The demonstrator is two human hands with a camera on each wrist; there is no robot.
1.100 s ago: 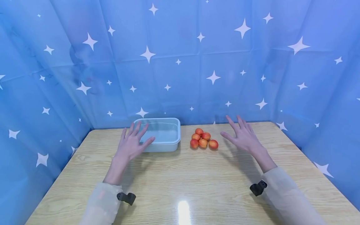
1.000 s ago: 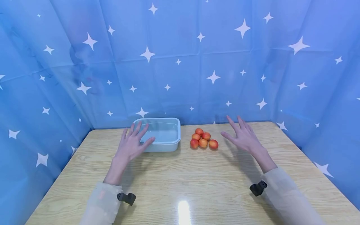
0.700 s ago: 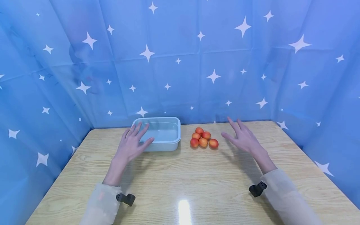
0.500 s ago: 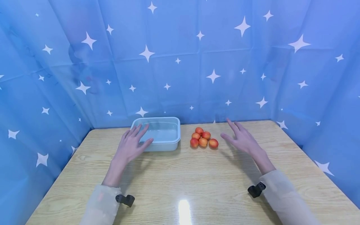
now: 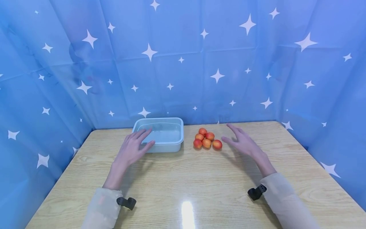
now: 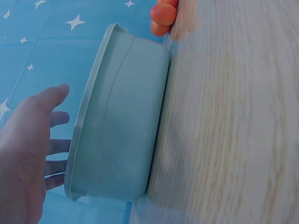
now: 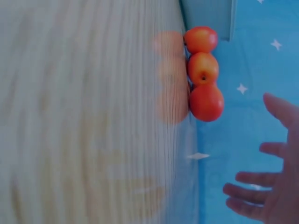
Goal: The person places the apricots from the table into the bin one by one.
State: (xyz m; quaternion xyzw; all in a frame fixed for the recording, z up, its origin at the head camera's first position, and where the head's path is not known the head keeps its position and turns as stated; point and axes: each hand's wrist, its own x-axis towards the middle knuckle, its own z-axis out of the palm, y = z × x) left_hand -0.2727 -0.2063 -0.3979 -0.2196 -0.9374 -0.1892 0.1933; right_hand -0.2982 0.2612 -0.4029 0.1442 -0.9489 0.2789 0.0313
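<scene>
A light-blue plastic box (image 5: 167,148) stands at the back of the table, its top uncovered. My left hand (image 5: 132,149) hovers over its left front side with fingers spread, holding nothing; in the left wrist view some fingertips pass behind the rim. Right of the box lies a cluster of several small round red-and-orange fruits (image 5: 206,143), whose exact kind I cannot tell. My right hand (image 5: 246,144) is held just right of this cluster, fingers extended and apart from the fruit. Three of the fruits (image 7: 203,70) line up in the right wrist view, beside the spread right hand (image 7: 275,179).
The wood-grain table (image 5: 183,178) reaches back to a blue curtain (image 5: 183,79) with white stars, which also encloses both sides. A bright glare spot shows near the front. Small black cameras (image 5: 257,192) are fixed at both sleeves.
My right hand has moved slightly left toward the fruits, and its fingers have lowered. The left hand's fingers have dipped a little. Box and fruits stay put; the head view has tilted slightly.
</scene>
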